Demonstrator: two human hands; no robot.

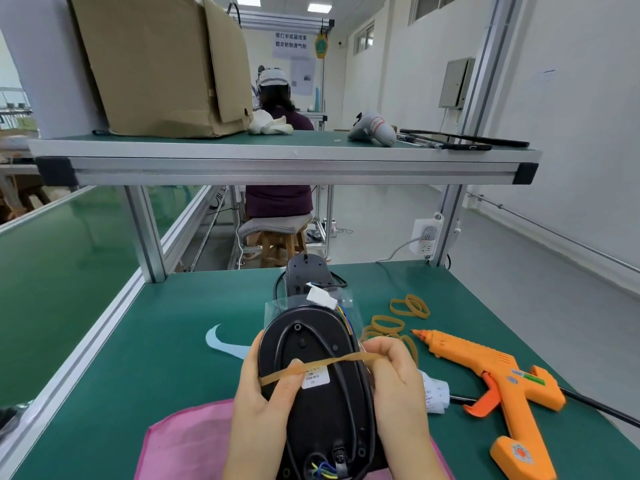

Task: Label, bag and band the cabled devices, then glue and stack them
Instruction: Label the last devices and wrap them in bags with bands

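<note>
A black oval cabled device point(311, 344) with a white label point(314, 376) lies lengthwise in front of me, its far end with the coloured wires inside a clear bag point(348, 301). My left hand point(263, 403) grips its left side, thumb on top. My right hand point(394, 379) pinches a tan rubber band point(311, 368) stretched across the device. A second black device point(306, 275) lies just beyond it. The orange glue gun point(498, 382) lies on the table to the right.
Several loose rubber bands point(398, 317) lie right of the device, and a roll of white labels point(434, 393) sits behind my right hand. A pink sheet point(187, 445) covers the near table edge. An aluminium shelf point(277, 164) with a cardboard box point(162, 64) spans overhead. A person sits beyond.
</note>
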